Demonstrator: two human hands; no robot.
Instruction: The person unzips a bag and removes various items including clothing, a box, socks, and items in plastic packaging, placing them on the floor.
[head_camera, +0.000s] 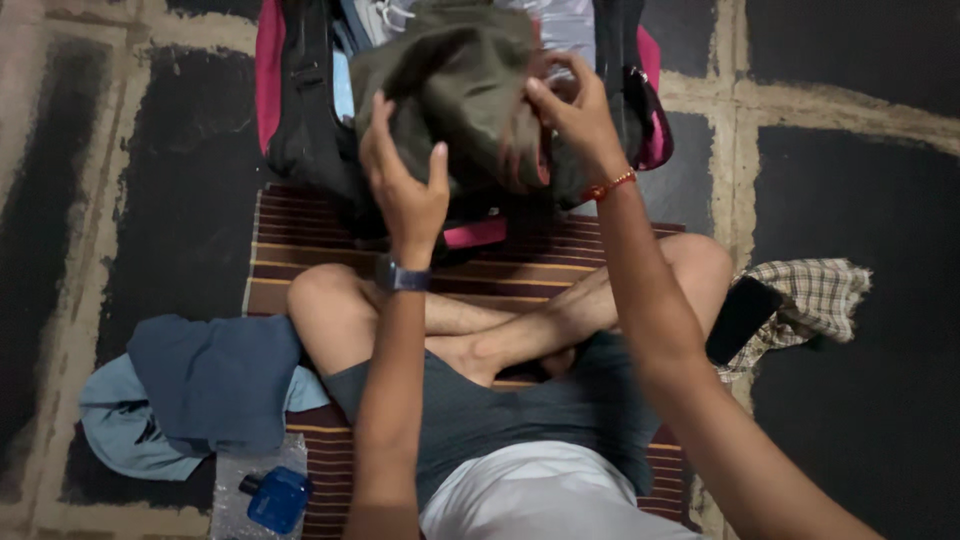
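Head view cuts off the bag (300, 120) at top; both hands, left (405, 190) and right (575, 110), grip an olive cloth (460, 80), fingers closed; blue bottle (277, 497) lies near the frame's bottom edge.

Blue clothes (200, 385), checked cloth (815, 295), phone (742, 318).
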